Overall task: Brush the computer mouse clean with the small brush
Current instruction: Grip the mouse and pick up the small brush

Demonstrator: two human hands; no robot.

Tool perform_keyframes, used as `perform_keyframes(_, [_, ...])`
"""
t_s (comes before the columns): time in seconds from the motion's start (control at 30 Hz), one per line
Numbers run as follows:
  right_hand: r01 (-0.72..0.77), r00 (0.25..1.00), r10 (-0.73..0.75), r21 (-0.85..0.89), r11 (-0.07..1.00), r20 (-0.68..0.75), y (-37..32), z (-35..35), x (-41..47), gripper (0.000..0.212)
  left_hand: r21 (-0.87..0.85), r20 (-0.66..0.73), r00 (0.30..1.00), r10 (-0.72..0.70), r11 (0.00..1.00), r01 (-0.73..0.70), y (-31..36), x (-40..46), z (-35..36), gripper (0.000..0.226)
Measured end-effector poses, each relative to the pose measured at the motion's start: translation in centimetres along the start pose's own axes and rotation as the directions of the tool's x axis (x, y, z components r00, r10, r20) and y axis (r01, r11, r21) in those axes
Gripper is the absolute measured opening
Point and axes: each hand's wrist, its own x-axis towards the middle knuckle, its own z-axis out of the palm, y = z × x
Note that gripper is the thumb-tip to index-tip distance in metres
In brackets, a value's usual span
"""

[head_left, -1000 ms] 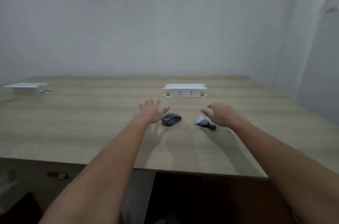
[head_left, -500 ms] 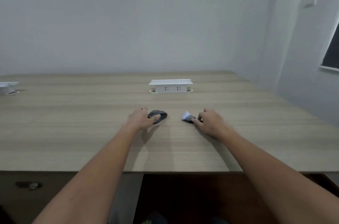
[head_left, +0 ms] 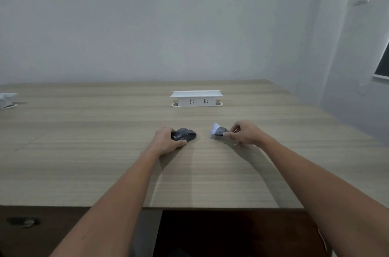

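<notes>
A dark grey computer mouse (head_left: 185, 134) lies on the wooden table (head_left: 84, 151), near its middle. My left hand (head_left: 167, 139) wraps the mouse's left side, thumb along its near edge and fingers behind it. To the right, a small brush (head_left: 219, 130) with a dark handle and white bristles pointing left sits just above the table. My right hand (head_left: 244, 133) pinches its handle end between thumb and fingers.
A white raised socket box (head_left: 196, 99) stands on the table behind the mouse. Another white box (head_left: 7, 100) sits at the far left edge. The table's front edge (head_left: 210, 208) runs under my forearms, and a wall rises close on the right.
Both hands came down from hovering onto the objects. The left hand closed around the mouse; the right hand gripped the brush handle and raised it slightly.
</notes>
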Motion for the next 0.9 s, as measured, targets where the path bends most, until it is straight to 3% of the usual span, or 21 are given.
perform_keyframes(0.17, [0.086, 0.996, -0.083, 0.316, 0.945, -0.023, -2.0, -0.4, 0.8, 0.029, -0.089, 0.153, 0.984, 0.093, 0.993, -0.08, -0.1, 0.4, -0.5, 0.034])
perform_keyframes(0.37, [0.16, 0.985, -0.173, 0.465, 0.871, -0.016, -4.5, 0.1, 2.0, 0.031, -0.131, 0.248, 0.953, 0.174, 0.981, -0.145, -0.6, 1.2, -1.0, 0.032])
perform_keyframes(0.63, [0.141, 0.971, -0.203, 0.382, 0.913, 0.126, -7.0, 1.5, 3.1, 0.024, -0.102, 0.296, 0.933, 0.207, 0.978, -0.184, -0.7, 2.0, -1.0, 0.027])
perform_keyframes(0.83, [0.186, 0.981, -0.183, -0.049, 0.981, 0.063, -8.9, 0.7, 4.0, 0.013, -0.086, 0.314, 0.931, 0.186, 0.982, -0.168, -0.7, 2.2, -1.2, 0.034])
perform_keyframes(0.9, [0.203, 0.979, -0.202, -0.04, 0.978, 0.042, -9.3, 0.5, 4.2, 0.014, -0.085, 0.31, 0.933, 0.184, 0.983, -0.166, -0.8, 2.3, -1.1, 0.033])
